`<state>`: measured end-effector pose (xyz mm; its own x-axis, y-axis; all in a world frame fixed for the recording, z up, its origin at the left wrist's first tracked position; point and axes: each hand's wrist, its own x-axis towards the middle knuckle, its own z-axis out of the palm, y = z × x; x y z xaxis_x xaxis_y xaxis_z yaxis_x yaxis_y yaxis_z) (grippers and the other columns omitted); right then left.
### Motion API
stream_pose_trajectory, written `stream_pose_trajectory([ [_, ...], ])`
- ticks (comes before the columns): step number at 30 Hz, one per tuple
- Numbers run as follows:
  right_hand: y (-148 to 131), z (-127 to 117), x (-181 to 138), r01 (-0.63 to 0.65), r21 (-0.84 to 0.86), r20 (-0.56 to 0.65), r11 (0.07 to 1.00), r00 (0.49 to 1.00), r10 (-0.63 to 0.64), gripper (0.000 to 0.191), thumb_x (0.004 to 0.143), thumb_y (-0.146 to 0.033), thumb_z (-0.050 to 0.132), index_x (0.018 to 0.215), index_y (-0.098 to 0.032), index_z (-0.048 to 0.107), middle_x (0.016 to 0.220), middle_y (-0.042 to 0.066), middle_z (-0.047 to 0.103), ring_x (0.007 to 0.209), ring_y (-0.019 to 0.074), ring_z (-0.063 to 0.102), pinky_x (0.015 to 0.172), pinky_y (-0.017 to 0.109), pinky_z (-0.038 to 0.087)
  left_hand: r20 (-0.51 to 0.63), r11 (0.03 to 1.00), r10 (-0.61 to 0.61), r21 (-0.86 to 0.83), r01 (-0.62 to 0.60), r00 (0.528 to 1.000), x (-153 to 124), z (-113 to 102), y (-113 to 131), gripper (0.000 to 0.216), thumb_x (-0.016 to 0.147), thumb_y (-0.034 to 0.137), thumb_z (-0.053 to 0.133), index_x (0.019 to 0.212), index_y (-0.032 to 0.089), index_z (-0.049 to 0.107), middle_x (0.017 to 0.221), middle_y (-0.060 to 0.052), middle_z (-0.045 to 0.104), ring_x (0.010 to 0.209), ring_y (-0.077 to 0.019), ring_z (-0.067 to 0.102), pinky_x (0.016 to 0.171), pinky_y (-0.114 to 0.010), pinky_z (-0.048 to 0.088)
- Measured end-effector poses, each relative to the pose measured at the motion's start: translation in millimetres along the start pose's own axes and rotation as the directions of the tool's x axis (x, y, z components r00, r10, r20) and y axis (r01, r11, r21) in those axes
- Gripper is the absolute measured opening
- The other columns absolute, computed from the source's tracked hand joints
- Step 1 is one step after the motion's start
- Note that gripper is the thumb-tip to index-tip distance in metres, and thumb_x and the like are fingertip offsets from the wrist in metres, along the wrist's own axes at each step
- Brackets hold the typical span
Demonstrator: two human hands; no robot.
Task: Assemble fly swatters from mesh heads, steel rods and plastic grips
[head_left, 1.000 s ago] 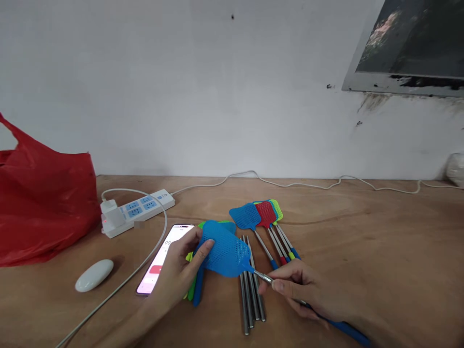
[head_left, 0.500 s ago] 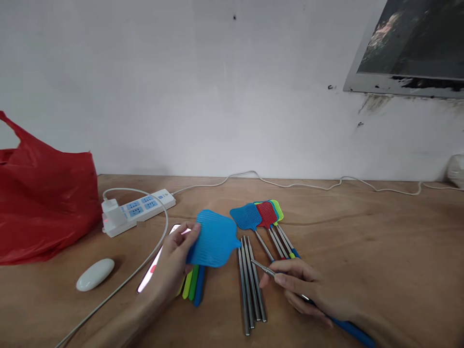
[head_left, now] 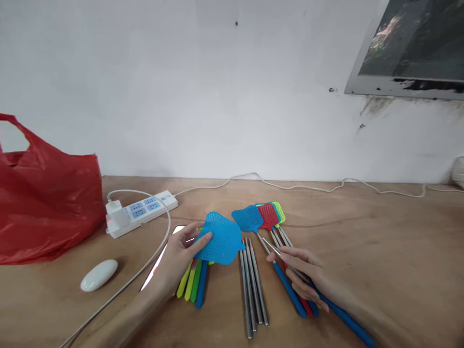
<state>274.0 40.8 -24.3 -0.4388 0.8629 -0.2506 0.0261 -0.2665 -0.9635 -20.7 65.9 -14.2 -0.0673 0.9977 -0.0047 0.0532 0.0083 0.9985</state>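
Pinched by its left edge, a blue perforated fly swatter head (head_left: 222,239) is in my left hand (head_left: 184,251), its short neck pointing right. My right hand (head_left: 304,273) grips a metal rod (head_left: 271,245) with a blue handle (head_left: 344,316); the rod's tip points up and left, apart from the swatter head. Between my hands lie several bare metal rods (head_left: 253,290) side by side. Several fly swatters with blue, red (head_left: 268,215) and yellow-green heads lie fanned behind my right hand, which partly hides their handles. Loose yellow, green and blue handles (head_left: 201,285) lie below my left hand.
A lit phone (head_left: 156,266) lies partly under my left hand. Left of it are a white power strip (head_left: 145,212) with a cable, a white oval object (head_left: 99,275) and a red plastic bag (head_left: 54,208). A white wall rises behind the table.
The swatter head in my left hand has tilted, so its holes now show. My right hand has shifted slightly right with the rod, uncovering blue and red handles beneath.
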Motion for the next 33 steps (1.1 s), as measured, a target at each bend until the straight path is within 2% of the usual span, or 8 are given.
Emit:
stream_pose_trajectory([
  [4,1.8,-1.4,2.2,0.066,0.013,-0.019,0.998,0.998,-0.066,0.048,0.081,-0.063,0.069,0.096,-0.017,0.066,0.048,-0.010,0.052,0.025,0.0045,0.030,0.030,0.021,0.020,0.061,1.000,0.003,-0.005,-0.003,0.998,-3.8,2.3,-1.0,0.053,0.070,0.053,0.083,0.104,0.016,0.068,0.074,-0.002,0.070,0.046,-0.0108,0.054,0.035,-0.018,0.038],
  [7,2.8,-1.6,0.7,0.130,-0.001,-0.022,0.991,0.991,-0.130,0.042,0.084,-0.057,0.069,0.096,-0.016,0.071,0.043,-0.010,0.047,0.027,0.0042,0.027,0.034,0.022,0.018,0.128,0.999,-0.024,-0.035,0.029,0.992,-7.2,7.8,-5.1,0.046,0.071,0.053,0.084,0.093,0.019,0.062,0.059,0.006,0.061,0.039,-0.0078,0.046,0.032,-0.016,0.034],
  [10,2.1,-0.7,-3.9,0.099,0.016,0.084,0.995,0.991,-0.100,0.045,0.088,-0.052,0.066,0.113,-0.015,0.073,0.036,-0.013,0.035,0.029,0.0052,0.022,0.037,0.023,0.018,0.186,0.998,-0.041,-0.044,0.050,0.982,-9.5,13.7,-10.6,0.049,0.069,0.057,0.083,0.083,0.022,0.051,0.050,0.011,0.052,0.034,-0.0066,0.041,0.028,-0.013,0.031],
  [16,5.4,3.4,-8.9,-0.022,0.058,0.288,0.998,0.958,0.005,0.051,0.088,-0.048,0.070,0.128,-0.017,0.068,0.038,-0.013,0.037,0.033,0.0057,0.025,0.039,0.021,0.021,0.296,0.999,-0.053,0.019,0.049,0.954,-16.3,20.4,-11.9,0.049,0.074,0.059,0.079,0.085,0.022,0.050,0.056,0.010,0.056,0.036,-0.0062,0.044,0.028,-0.013,0.036],
  [23,14.5,2.6,-0.6,0.110,0.272,0.187,0.956,0.969,-0.164,0.043,0.090,-0.041,0.072,0.128,-0.022,0.070,0.037,-0.013,0.035,0.032,0.0035,0.022,0.039,0.019,0.022,0.320,0.994,0.027,-0.111,0.009,0.947,-17.2,18.8,-10.7,0.054,0.084,0.054,0.073,0.121,0.024,0.047,0.062,0.009,0.062,0.044,-0.0113,0.059,0.040,-0.018,0.049],
  [28,9.0,5.9,-1.0,0.130,0.298,0.170,0.946,0.968,-0.187,0.042,0.087,-0.040,0.076,0.125,-0.025,0.073,0.038,-0.013,0.034,0.032,0.0030,0.020,0.038,0.019,0.023,0.359,0.995,0.029,-0.104,0.009,0.933,-17.3,17.8,-12.0,0.051,0.079,0.044,0.081,0.115,0.023,0.052,0.068,0.006,0.065,0.060,-0.0166,0.068,0.047,-0.022,0.054],
  [31,6.0,8.9,-3.0,0.119,0.277,0.133,0.954,0.978,-0.161,0.040,0.084,-0.037,0.078,0.122,-0.025,0.074,0.046,-0.008,0.052,0.033,0.0024,0.022,0.039,0.020,0.025,0.315,0.996,0.043,-0.092,-0.014,0.948,-16.9,16.8,-10.2,0.048,0.078,0.045,0.081,0.111,0.023,0.055,0.065,0.006,0.063,0.059,-0.0171,0.068,0.048,-0.023,0.055],
  [33,5.2,8.3,-3.6,0.141,0.266,0.073,0.954,0.984,-0.165,0.037,0.084,-0.035,0.076,0.120,-0.026,0.075,0.075,0.003,0.074,0.034,0.0008,0.025,0.039,0.021,0.025,0.228,0.995,0.068,-0.082,-0.051,0.971,-14.2,13.5,-7.3,0.048,0.077,0.045,0.081,0.113,0.023,0.057,0.063,0.007,0.062,0.058,-0.0165,0.068,0.051,-0.024,0.057],
])
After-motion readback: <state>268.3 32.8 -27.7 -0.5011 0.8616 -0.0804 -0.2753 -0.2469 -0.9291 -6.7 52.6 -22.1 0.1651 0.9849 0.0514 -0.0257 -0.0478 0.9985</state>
